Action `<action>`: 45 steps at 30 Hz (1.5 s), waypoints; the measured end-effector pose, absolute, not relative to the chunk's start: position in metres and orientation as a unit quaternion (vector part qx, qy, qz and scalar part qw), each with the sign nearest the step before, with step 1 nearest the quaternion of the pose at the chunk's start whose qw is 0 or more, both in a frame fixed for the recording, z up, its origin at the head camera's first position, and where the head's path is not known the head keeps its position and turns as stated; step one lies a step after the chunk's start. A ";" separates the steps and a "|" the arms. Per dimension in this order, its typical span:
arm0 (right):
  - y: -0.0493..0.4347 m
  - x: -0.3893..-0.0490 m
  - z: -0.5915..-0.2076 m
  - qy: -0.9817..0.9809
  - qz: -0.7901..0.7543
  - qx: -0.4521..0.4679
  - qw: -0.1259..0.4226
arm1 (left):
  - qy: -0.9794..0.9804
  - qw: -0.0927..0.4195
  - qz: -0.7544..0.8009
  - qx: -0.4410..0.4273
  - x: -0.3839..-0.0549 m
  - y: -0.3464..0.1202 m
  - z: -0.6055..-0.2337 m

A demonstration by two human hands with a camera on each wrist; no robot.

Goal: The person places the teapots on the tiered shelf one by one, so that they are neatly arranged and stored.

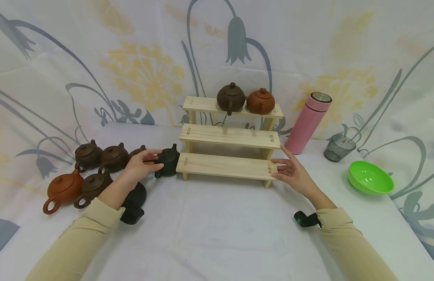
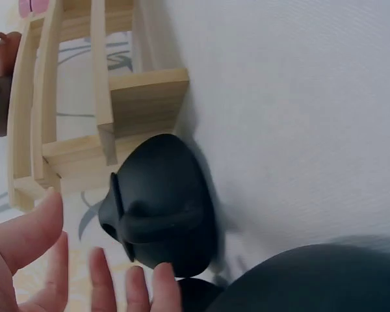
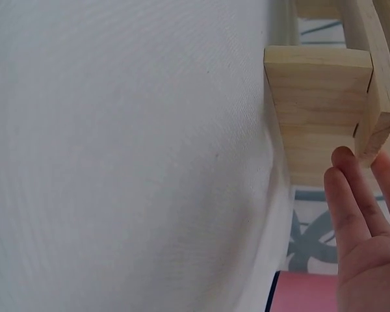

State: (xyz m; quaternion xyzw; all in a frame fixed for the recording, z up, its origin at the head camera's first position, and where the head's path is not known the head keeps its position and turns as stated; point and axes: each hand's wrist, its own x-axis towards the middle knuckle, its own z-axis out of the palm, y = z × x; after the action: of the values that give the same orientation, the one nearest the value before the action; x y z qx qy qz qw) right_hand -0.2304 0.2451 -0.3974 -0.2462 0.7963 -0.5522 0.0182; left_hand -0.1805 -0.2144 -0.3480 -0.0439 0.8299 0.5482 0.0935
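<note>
A three-tier wooden stand is in the middle of the head view, with a dark brown teapot and a reddish-brown teapot on its top board. Beside the stand's left end is a black teapot. My left hand reaches over next to it, fingers apart and fairly straight; in the left wrist view no firm contact shows. My right hand holds the right end of the lowest board, with fingers below and above its edge.
Several teapots stand at the left, including a reddish one and dark brown ones. Another black teapot is partly behind my left forearm. A pink thermos, a grey glass and a green bowl stand at right.
</note>
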 end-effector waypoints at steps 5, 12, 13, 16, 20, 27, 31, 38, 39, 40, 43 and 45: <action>0.243 -0.231 -0.397 0.794 -0.556 -0.244 0.022 | 0.829 0.123 0.541 -0.061 -0.181 -0.213 -0.356; 0.243 -0.230 -0.395 0.795 -0.555 -0.245 0.019 | 0.852 0.136 0.503 -0.051 -0.182 -0.209 -0.360; 0.243 -0.230 -0.395 0.794 -0.555 -0.246 0.019 | 0.852 0.140 0.502 -0.052 -0.182 -0.208 -0.360; 0.244 -0.230 -0.394 0.794 -0.556 -0.245 0.020 | 0.850 0.148 0.502 -0.052 -0.181 -0.206 -0.359; 0.246 -0.230 -0.393 0.797 -0.554 -0.239 0.021 | 0.848 0.142 0.509 -0.042 -0.182 -0.202 -0.361; 0.248 -0.229 -0.392 0.802 -0.550 -0.232 0.024 | 0.843 0.131 0.518 -0.059 -0.185 -0.200 -0.366; 0.247 -0.228 -0.392 0.800 -0.552 -0.233 0.026 | 0.837 0.125 0.529 -0.062 -0.183 -0.200 -0.366; 0.246 -0.227 -0.395 0.802 -0.552 -0.228 0.032 | 0.844 0.103 0.521 -0.076 -0.180 -0.203 -0.363; 0.246 -0.226 -0.395 0.802 -0.552 -0.228 0.031 | 0.846 0.100 0.519 -0.074 -0.180 -0.203 -0.363; 0.246 -0.227 -0.396 0.801 -0.552 -0.229 0.029 | 0.848 0.097 0.517 -0.073 -0.180 -0.203 -0.362; 0.246 -0.227 -0.396 0.800 -0.552 -0.235 0.023 | 0.849 0.095 0.515 -0.074 -0.179 -0.203 -0.361; 0.246 -0.227 -0.396 0.799 -0.551 -0.238 0.021 | 0.847 0.097 0.517 -0.076 -0.179 -0.203 -0.360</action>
State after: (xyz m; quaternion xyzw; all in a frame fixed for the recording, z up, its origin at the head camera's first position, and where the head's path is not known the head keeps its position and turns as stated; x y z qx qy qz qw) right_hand -0.2271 0.2460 -0.3960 -0.2377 0.7995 -0.5512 0.0215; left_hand -0.1787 -0.2028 -0.3604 -0.0759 0.8473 0.5167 0.0967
